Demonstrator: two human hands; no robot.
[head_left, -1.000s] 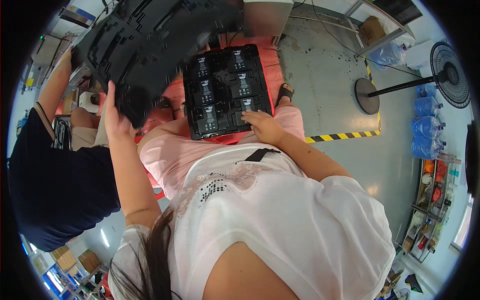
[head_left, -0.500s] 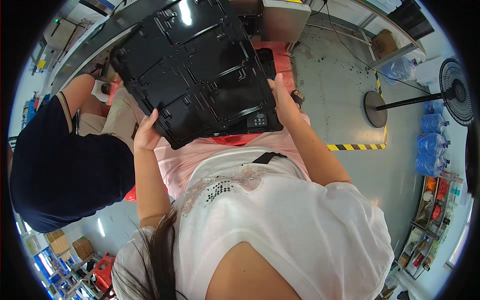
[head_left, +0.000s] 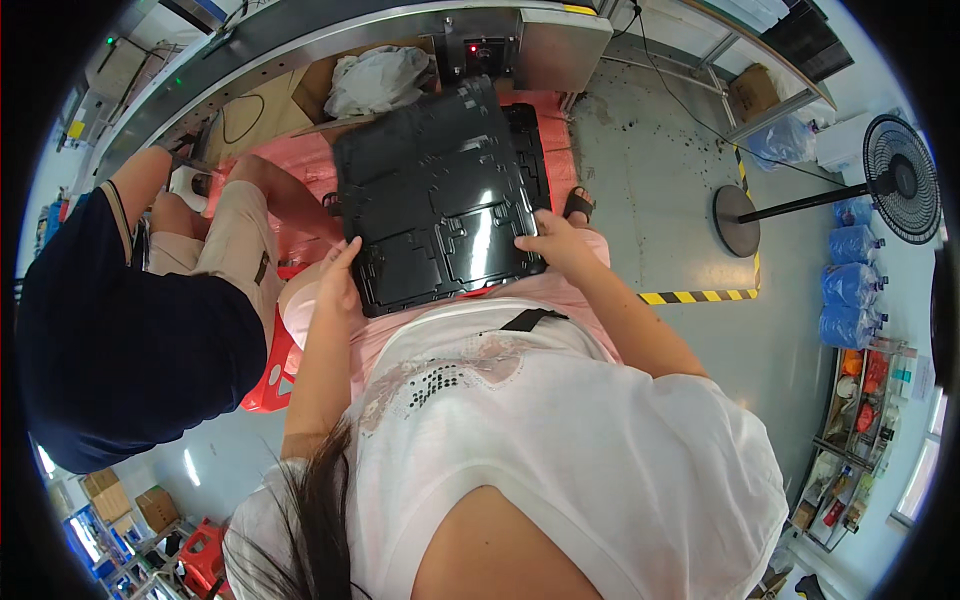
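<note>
A glossy black plastic tray [head_left: 420, 200] with moulded compartments lies low over my lap, tilted a little. My left hand [head_left: 341, 280] grips its near left edge, the thumb resting on top. At the near right edge my right hand [head_left: 558, 245] is closed on the rim, thumb over the upper face. Past the tray's right side shows part of a second black piece [head_left: 527, 140], mostly hidden beneath it. Whether the two touch cannot be made out. The fingers under the tray are hidden.
To my left sits a person in a dark shirt [head_left: 150, 330], knees close to the tray. Ahead runs a metal bench [head_left: 330, 45] with a white plastic bag [head_left: 378, 80] under it. A black standing fan [head_left: 737, 220] and blue water bottles [head_left: 850, 285] stand at the right.
The tray has come down and nearer my lap, flattening out and shifting right, with both hands on it. The bench and bag behind it now show.
</note>
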